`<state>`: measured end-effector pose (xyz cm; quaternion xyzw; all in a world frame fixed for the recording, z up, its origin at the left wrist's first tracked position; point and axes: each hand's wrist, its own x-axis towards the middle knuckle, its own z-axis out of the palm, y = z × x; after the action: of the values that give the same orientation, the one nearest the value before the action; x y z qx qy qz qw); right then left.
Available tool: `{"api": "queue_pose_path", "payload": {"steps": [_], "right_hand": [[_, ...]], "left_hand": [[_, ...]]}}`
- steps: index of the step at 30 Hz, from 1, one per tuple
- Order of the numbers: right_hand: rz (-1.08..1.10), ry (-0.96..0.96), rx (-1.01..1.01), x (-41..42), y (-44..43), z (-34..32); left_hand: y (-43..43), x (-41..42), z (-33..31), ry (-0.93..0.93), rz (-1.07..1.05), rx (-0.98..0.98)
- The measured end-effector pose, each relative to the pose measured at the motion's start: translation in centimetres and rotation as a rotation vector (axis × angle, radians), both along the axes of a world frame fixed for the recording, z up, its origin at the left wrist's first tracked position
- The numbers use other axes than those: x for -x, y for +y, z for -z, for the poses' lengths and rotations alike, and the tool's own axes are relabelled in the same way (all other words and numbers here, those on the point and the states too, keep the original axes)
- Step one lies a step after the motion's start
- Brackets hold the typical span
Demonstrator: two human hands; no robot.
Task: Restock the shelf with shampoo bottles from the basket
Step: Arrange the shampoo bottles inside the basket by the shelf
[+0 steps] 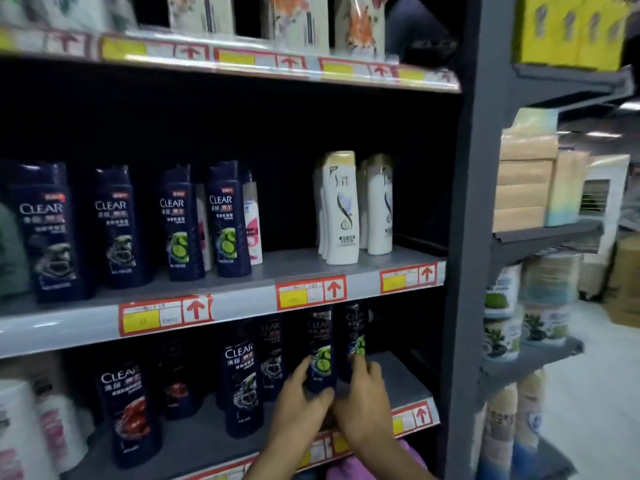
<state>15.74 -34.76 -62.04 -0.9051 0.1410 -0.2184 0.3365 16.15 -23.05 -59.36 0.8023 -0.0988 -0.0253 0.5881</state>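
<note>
Head cam: left hand [301, 400] grips dark shampoo bottle [320, 351] low on its body, upright at right end of lower shelf [407, 379]; right hand [363, 400] touches neighbour bottle [354, 336], grip unclear. Shampoo bottle prob. rigid plastic, smooth, moderately heavy; hold at waist w/ thumb opposite fingers.

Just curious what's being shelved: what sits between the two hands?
Head view: a dark, green-labelled bottle stands on the lower shelf between the left hand, which grips it, and the right hand.
</note>
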Motion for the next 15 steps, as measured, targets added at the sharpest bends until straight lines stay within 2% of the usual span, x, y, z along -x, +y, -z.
{"api": "queue_pose_path", "payload": {"steps": [6,15], "right_hand": [[-0.044,0.015,-0.027,2.9,-0.6,-3.4],[-0.135,0.061,0.111,9.1,-0.9,-6.9]], "left_hand": [[1.1,2.6,-3.0,-0.011,0.017,-0.059],[3.6,7.6,-6.6,-0.124,0.022,-0.278]]}}
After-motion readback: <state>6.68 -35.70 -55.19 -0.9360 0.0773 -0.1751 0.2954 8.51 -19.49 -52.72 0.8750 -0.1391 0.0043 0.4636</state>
